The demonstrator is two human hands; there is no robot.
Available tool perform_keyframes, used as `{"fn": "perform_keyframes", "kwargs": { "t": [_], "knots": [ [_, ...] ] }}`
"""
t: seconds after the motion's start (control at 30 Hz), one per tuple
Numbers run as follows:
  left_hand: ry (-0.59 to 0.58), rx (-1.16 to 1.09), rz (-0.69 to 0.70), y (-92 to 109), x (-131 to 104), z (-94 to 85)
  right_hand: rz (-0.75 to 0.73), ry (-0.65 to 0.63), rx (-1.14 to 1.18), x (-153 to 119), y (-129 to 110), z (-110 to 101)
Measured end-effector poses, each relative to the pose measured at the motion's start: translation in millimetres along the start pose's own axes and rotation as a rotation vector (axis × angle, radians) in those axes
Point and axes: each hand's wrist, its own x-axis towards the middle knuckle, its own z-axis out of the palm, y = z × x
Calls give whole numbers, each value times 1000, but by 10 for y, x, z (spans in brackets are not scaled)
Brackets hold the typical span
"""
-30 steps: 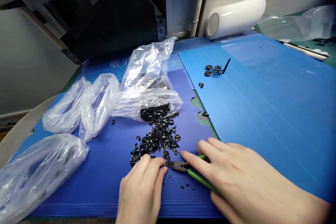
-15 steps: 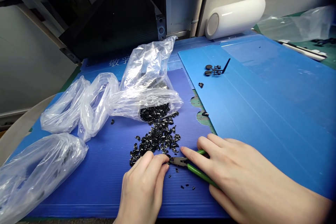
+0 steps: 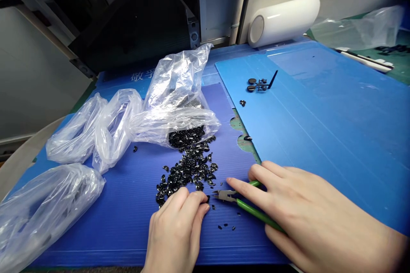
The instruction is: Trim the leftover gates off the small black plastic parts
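Note:
My left hand (image 3: 179, 226) pinches a small black plastic part (image 3: 208, 199), mostly hidden by the fingertips. In my right hand (image 3: 285, 204) is a pair of green-handled side cutters (image 3: 226, 196), jaws slightly parted and pointing left, a short gap away from the pinched part. Just beyond my left hand spreads a pile of shiny black curved plastic parts (image 3: 188, 168), running back into the mouth of a clear plastic bag (image 3: 179, 81). Tiny black offcuts (image 3: 225, 225) lie on the dark blue corrugated sheet (image 3: 121, 222) below the cutters.
Crumpled clear bags (image 3: 48, 204) lie on the left. On the lighter blue board (image 3: 314, 115) rest a black sprue with round parts (image 3: 258, 85) and a small black piece (image 3: 242, 103). A white roll (image 3: 283, 21) stands at the back, near a metal frame (image 3: 194, 30).
The cutters have drawn back to the right, away from the part in my left hand, and their jaws have parted. Another tiny offcut shows near them. The view has shifted slightly.

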Motion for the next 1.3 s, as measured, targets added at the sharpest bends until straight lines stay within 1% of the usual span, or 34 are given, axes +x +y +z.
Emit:
{"fn": "perform_keyframes", "kwargs": {
  "t": [0.13,0.27,0.47,0.67,0.8,0.97,1.03,1.13,1.3],
  "knots": [
    [6,5,8,-16,-21,21,-28,51,-25,-32,-38,44],
    [27,2,17,-23,-22,39,-26,32,-38,-11,-68,46],
    [126,20,40,1,-36,81,-12,24,-56,3,-87,52],
    [169,31,58,-2,-72,131,-28,-31,-128,56,-107,58],
    [202,55,71,2,-68,138,-42,-32,-169,109,-125,54],
    [208,70,69,-14,-71,148,-52,-40,-138,162,-135,4],
    [204,68,74,-21,-71,150,-49,-87,-138,184,-129,-14],
    [194,58,79,-16,-50,139,-44,-221,-157,222,-143,-30],
    [147,122,74,9,7,100,-29,-405,-178,294,-254,-88]
  ]
}}
